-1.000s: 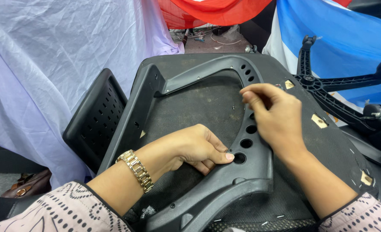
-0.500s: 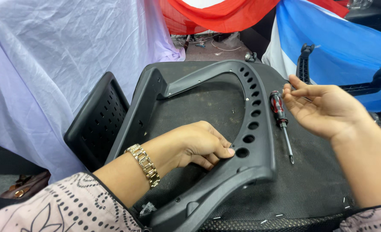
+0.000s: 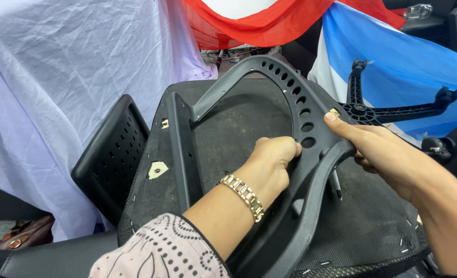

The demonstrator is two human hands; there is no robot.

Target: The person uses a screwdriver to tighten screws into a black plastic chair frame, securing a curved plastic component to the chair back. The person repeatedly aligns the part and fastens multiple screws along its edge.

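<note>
- Since half a second ago your right hand (image 3: 388, 157) has left the open air beside the screwdriver and come onto the black plastic chair frame (image 3: 269, 77), and the frame's near end has risen off the seat pad.
- Your left hand (image 3: 272, 159) has shifted from the lowest hole to the inner edge of the perforated arm, higher up.
- Your left hand is now closed around that inner edge, fingers curled over it just beside the row of round holes; a gold watch bracelet (image 3: 244, 195) sits on the wrist.
- Your right hand wraps the outer side of the same curved arm, thumb stretched along its top edge, fingers tucked under and out of sight.
- Between both hands the frame tilts up, its far loop raised, while its left bar stays close to the pad.
- Underneath lies the upturned black mesh seat pad (image 3: 223, 123), stapled along its rim.
- Only the screwdriver (image 3: 336, 186) shaft tip shows, poking out below the frame on the pad.
- A perforated black panel (image 3: 110, 154) leans at the pad's left.
- At the right, a black star-shaped chair base (image 3: 393, 110) rests against blue cloth (image 3: 409, 67); white cloth (image 3: 69, 67) hangs at left.
</note>
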